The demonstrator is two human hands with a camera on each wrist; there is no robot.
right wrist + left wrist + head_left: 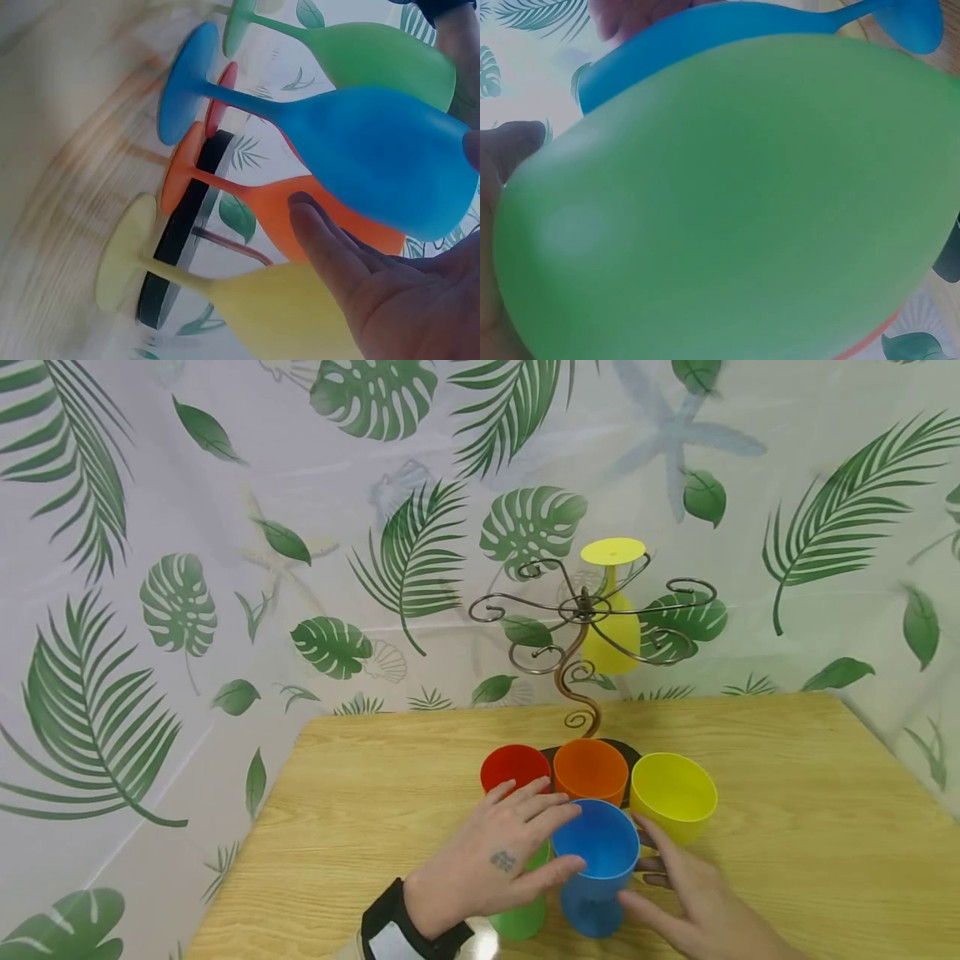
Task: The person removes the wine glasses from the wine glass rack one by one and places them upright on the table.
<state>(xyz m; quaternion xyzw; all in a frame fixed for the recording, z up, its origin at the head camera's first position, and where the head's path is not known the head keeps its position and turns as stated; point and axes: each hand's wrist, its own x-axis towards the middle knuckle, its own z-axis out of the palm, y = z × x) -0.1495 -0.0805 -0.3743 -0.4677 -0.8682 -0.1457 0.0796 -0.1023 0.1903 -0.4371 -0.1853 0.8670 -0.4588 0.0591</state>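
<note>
A blue plastic goblet (596, 839) stands upright at the front of a group. My right hand (693, 893) is at its right side, thumb near the bowl and fingers extended between it and the yellow goblet (673, 789). In the right wrist view, the thumb overlaps the blue bowl's rim end. My left hand (498, 852) lies spread over the top of a green goblet (521, 918), hiding its rim. Whether the palm touches it I cannot tell. Behind the left fingertips stands a red goblet (513, 764), beside an orange goblet (588, 768).
A curled metal stand (577, 693) with several looped arms rises behind the goblets from a dark base (625, 748). Another yellow goblet (611, 635) hangs upside down from it. Everything stands on a wooden table (360, 827) against a leaf-patterned backdrop (225, 527).
</note>
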